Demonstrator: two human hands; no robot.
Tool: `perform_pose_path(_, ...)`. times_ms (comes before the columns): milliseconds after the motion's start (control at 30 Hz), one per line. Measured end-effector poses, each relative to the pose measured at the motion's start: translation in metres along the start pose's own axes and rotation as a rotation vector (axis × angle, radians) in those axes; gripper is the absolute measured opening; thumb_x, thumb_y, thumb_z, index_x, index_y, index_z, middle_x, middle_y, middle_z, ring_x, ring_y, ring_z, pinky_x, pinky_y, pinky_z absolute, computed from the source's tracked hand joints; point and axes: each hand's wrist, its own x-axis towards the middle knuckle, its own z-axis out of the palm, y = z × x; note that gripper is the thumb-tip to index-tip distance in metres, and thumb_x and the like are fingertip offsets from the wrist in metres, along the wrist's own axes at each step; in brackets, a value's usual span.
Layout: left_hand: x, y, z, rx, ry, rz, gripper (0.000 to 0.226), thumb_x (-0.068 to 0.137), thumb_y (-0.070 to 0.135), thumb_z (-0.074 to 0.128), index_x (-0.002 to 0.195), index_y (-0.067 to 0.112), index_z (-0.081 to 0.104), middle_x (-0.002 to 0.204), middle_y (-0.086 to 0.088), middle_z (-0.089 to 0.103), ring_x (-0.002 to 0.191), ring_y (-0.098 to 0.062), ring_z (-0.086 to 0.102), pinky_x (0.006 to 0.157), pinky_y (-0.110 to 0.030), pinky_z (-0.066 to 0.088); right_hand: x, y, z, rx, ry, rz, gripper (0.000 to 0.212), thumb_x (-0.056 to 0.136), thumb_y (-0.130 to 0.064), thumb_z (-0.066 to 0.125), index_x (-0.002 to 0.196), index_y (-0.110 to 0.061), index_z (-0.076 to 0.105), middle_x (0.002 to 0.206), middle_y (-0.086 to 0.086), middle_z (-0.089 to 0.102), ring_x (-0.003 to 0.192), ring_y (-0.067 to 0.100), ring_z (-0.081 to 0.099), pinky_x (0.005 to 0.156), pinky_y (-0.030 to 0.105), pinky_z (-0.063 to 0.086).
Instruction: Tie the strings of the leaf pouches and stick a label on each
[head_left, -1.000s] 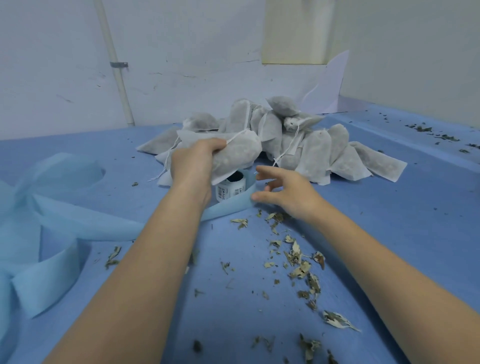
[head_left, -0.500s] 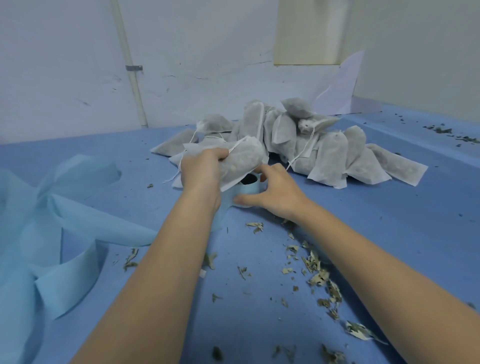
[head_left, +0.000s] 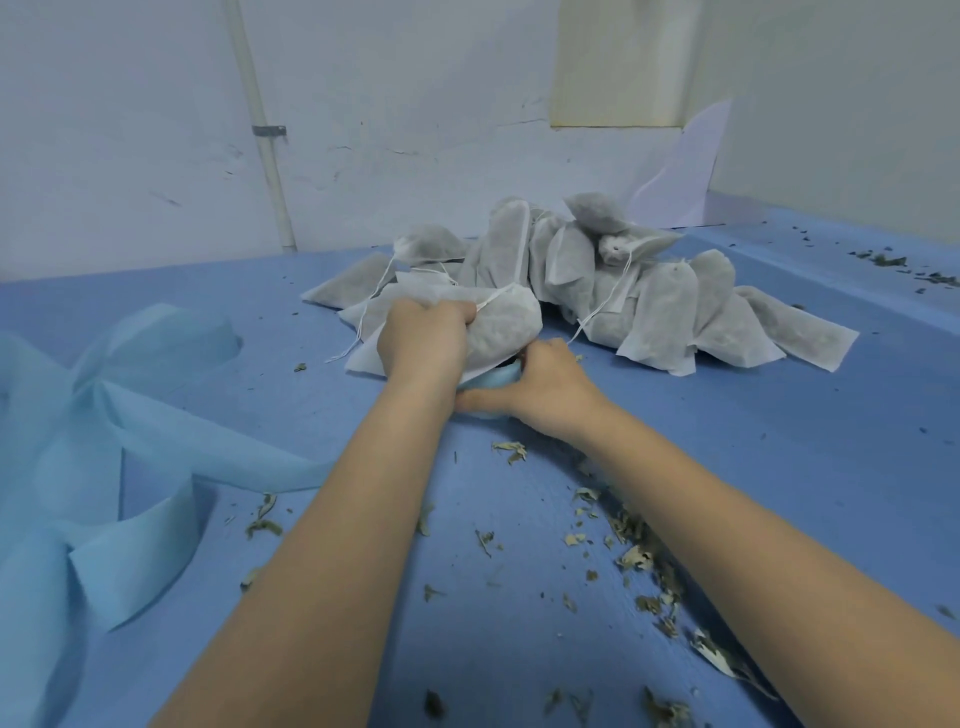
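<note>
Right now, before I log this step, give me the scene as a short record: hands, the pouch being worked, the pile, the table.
left hand: grips a filled leaf pouch at its neck, held above the table
right hand: fingers curled on a light blue strip under that pouch
label roll: not clearly visible now
pouch pile: heaped behind the hands, strings trailing
table: blue, with loose leaf bits scattered near the right forearm
blue fabric strips: far left

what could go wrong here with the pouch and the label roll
1. The left hand grips the pouch right over the label roll's blue liner, hiding it from view; the right hand may fumble the peel.
2. Loose leaf bits litter the table and might stick to a label.
</note>
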Motion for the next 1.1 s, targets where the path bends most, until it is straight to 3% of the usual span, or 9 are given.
perform_pose_path(100,0.001,-0.001,0.0,0.046,0.007,0.017,0.02,0.081,0.017,0.064,0.096,0.01,0.053,0.111,-0.01,0.061,0.107,-0.029,0.056,0.094,-0.038,0.046,-0.007,0.008,-0.016,0.158,-0.172,0.032,0.044,0.072,-0.027,0.081,0.111,-0.018,0.065,0.102,-0.004,0.067,0.085,0.007,0.064,0.069,0.02,0.05)
perform_pose_path(200,0.003,-0.001,0.0,0.046,0.015,0.014,0.02,0.081,0.017,0.065,0.094,0.01,0.052,0.103,-0.008,0.059,0.108,-0.029,0.056,0.092,-0.036,0.045,-0.008,0.018,-0.026,0.194,-0.122,0.023,0.03,0.076,-0.016,0.078,0.104,-0.02,0.069,0.095,-0.01,0.069,0.089,0.008,0.065,0.079,0.021,0.051)
perform_pose_path(300,0.003,-0.002,0.001,0.056,0.006,0.02,0.022,0.082,0.018,0.065,0.098,0.011,0.052,0.106,-0.007,0.058,0.104,-0.027,0.055,0.089,-0.034,0.045,-0.008,0.019,-0.023,0.114,-0.024,-0.006,0.042,0.071,-0.028,0.084,0.105,-0.026,0.06,0.097,-0.02,0.062,0.085,-0.002,0.061,0.067,0.007,0.044)
perform_pose_path(433,-0.001,-0.002,0.002,0.069,-0.002,0.036,0.028,0.082,0.019,0.064,0.106,0.008,0.057,0.11,-0.007,0.06,0.105,-0.026,0.056,0.089,-0.033,0.045,-0.005,0.016,-0.016,0.079,-0.01,-0.068,0.047,0.072,-0.025,0.081,0.112,-0.024,0.057,0.104,-0.013,0.062,0.068,0.001,0.058,0.063,0.015,0.044)
perform_pose_path(533,0.0,0.002,-0.001,0.041,0.017,0.057,0.031,0.08,0.017,0.065,0.108,0.006,0.06,0.112,-0.008,0.064,0.107,-0.027,0.058,0.093,-0.036,0.047,-0.003,0.015,-0.015,0.004,0.013,-0.079,0.049,0.072,-0.028,0.081,0.116,-0.025,0.06,0.109,-0.008,0.063,0.076,0.007,0.054,0.069,0.022,0.041)
perform_pose_path(633,0.001,0.006,-0.002,0.018,0.001,0.082,0.031,0.079,0.016,0.065,0.108,0.008,0.062,0.108,-0.005,0.066,0.103,-0.025,0.06,0.092,-0.038,0.048,-0.004,0.015,-0.016,-0.032,0.094,-0.068,0.058,0.069,-0.034,0.083,0.119,-0.022,0.054,0.104,-0.008,0.058,0.083,0.003,0.053,0.062,0.008,0.04)
perform_pose_path(800,-0.003,-0.004,0.007,0.077,-0.078,0.045,0.033,0.078,0.016,0.066,0.108,0.004,0.062,0.11,-0.01,0.066,0.106,-0.029,0.059,0.096,-0.042,0.046,-0.007,0.017,-0.015,0.013,0.146,-0.045,0.061,0.062,-0.038,0.088,0.107,-0.016,0.053,0.104,-0.005,0.058,0.083,0.0,0.049,0.059,0.004,0.037)
perform_pose_path(1000,0.002,-0.006,0.004,0.067,-0.049,0.009,0.036,0.08,0.018,0.066,0.113,0.006,0.06,0.114,-0.009,0.063,0.108,-0.028,0.057,0.097,-0.04,0.045,-0.013,0.021,-0.024,0.101,0.179,-0.004,0.05,0.063,-0.029,0.089,0.106,-0.018,0.067,0.093,-0.011,0.066,0.075,-0.002,0.059,0.075,0.017,0.051)
perform_pose_path(1100,0.002,-0.006,0.003,0.036,-0.062,-0.033,0.029,0.081,0.018,0.066,0.106,0.004,0.058,0.112,-0.008,0.063,0.106,-0.027,0.058,0.095,-0.038,0.047,-0.015,0.019,-0.02,0.119,0.258,-0.011,0.045,0.063,-0.024,0.089,0.103,-0.014,0.071,0.081,-0.013,0.065,0.068,-0.006,0.06,0.079,0.014,0.052)
